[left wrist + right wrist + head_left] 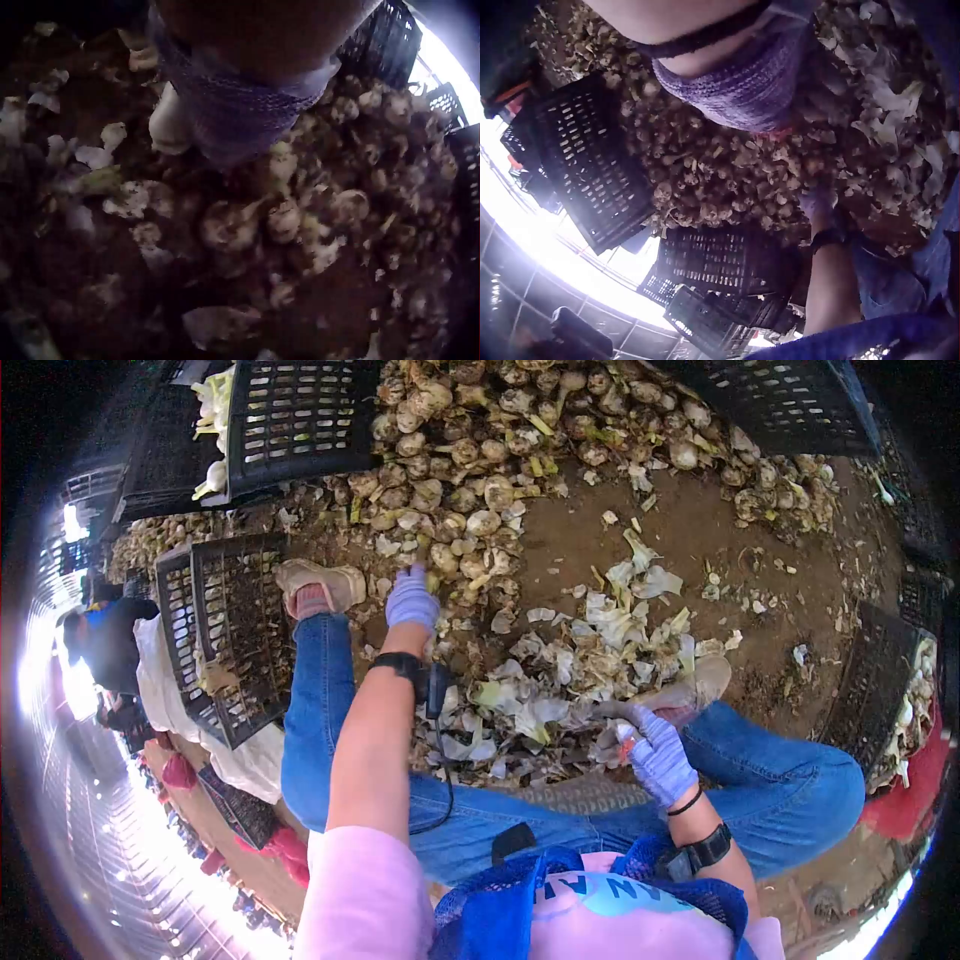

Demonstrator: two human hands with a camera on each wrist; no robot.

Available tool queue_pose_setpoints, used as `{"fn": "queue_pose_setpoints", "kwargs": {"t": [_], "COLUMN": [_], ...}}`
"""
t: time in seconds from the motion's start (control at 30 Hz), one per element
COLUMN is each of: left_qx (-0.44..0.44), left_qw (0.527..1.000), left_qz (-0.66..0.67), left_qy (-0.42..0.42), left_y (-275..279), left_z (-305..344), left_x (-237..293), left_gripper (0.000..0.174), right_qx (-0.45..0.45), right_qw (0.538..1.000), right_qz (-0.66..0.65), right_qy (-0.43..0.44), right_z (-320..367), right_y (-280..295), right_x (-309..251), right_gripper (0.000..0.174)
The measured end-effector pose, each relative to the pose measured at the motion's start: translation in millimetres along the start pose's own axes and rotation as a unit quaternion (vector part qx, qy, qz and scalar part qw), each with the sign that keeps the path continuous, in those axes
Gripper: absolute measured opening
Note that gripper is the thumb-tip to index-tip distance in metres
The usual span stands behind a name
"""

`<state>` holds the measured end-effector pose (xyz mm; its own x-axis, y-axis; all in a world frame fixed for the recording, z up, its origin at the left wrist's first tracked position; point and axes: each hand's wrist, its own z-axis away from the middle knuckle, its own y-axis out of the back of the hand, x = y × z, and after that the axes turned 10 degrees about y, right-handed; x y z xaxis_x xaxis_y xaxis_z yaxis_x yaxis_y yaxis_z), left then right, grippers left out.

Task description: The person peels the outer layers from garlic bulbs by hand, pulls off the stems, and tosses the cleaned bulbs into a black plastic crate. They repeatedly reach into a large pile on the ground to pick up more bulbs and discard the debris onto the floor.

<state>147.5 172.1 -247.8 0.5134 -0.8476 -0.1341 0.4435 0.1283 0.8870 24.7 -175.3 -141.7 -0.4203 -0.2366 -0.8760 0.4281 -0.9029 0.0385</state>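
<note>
My left hand [412, 602], in a lavender knit glove, reaches down to the near edge of a heap of garlic bulbs [485, 522]. Its fingertips are right at the bulbs, and whether they hold one I cannot tell. A pale, smooth piece [171, 124] shows beside this glove in the left wrist view. In a matching glove with greyed fingers, my right hand [660, 758] curls round a small tool with an orange-red and white part [625, 738]. Most of that tool is hidden in the grip. Below this hand lie loose garlic skins and leaves [540, 705].
Black plastic crates stand at the left [235, 630], upper left [300, 425], upper right [780, 400] and right [865, 690]. My legs in jeans [320, 710] spread around the peelings. A cable [447, 780] hangs from the left wrist camera. Another person [115, 640] is at far left.
</note>
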Motion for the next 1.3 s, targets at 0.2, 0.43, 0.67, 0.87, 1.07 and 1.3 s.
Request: {"fn": "queue_pose_setpoints", "kwargs": {"t": [0.2,0.43,0.67,0.87,1.07,1.3], "left_qx": [-0.282,-0.348,-0.218,-0.243,-0.323,-0.224], "left_qw": [0.687,0.567,0.629,0.624,0.612,0.572], "left_qz": [0.668,0.735,0.702,0.708,0.695,0.743], "left_qy": [-0.046,-0.134,-0.253,-0.224,-0.195,-0.265], "left_y": [80,104,84,101,108,107], "left_z": [115,266,319,332,334,336], "left_x": [20,46,39,27,19,30], "left_gripper": [0.067,0.073,0.082,0.079,0.076,0.078], "right_qx": [-0.01,0.129,0.105,0.027,0.004,-0.015], "right_qw": [0.992,0.958,0.937,0.952,0.959,0.941], "right_qz": [-0.061,-0.086,-0.258,-0.26,-0.172,-0.261], "right_qy": [0.114,0.243,0.211,0.159,0.225,0.215], "right_z": [4,36,72,89,90,92], "right_y": [-15,-28,-26,-11,-6,-13], "right_x": [-18,-64,-76,-94,-89,-95], "right_gripper": [0.042,0.041,0.024,0.023,0.024,0.033]}}
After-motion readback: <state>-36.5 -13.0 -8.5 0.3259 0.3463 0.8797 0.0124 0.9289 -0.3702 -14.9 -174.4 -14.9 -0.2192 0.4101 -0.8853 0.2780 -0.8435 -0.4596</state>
